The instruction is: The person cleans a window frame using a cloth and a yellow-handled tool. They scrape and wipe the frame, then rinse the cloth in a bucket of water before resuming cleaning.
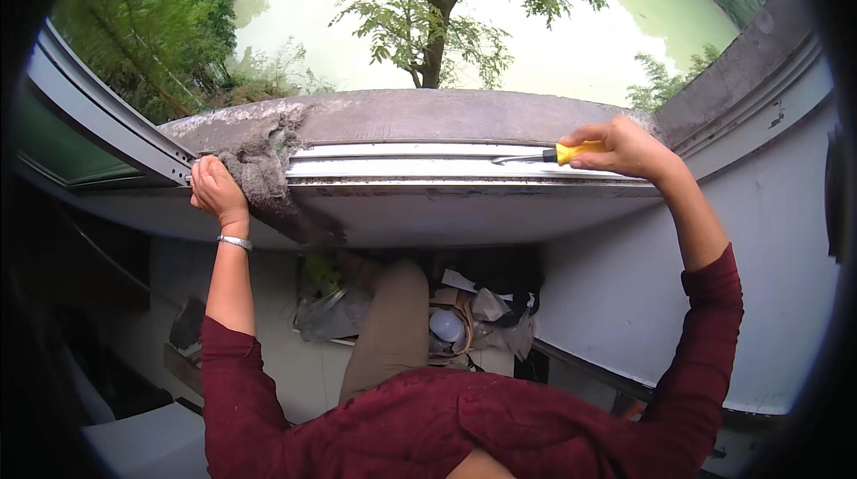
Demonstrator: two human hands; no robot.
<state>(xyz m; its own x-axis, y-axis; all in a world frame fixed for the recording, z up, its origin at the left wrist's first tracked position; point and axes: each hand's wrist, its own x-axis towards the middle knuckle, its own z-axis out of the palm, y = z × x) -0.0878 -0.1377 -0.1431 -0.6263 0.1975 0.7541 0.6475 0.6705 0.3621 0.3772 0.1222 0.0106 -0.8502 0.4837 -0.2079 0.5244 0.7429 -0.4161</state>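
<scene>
My right hand (619,149) grips the yellow handle of a screwdriver (581,151). Its metal shaft points left, with the tip over the white sliding-window track (415,165). At the track's left end, my left hand (217,190) is curled against the lower corner of the window sash frame (171,161); its fingertips are hidden, so what it grips cannot be told. A dirty grey cloth (262,174) lies bunched over the track beside that hand and hangs down the wall below.
A rough concrete ledge (428,114) runs outside the track, with a tree and water beyond. A wall (622,278) stands at the right. Below, around my leg, are plastic bags (331,315) and a basket (462,325) with a white round object (446,324).
</scene>
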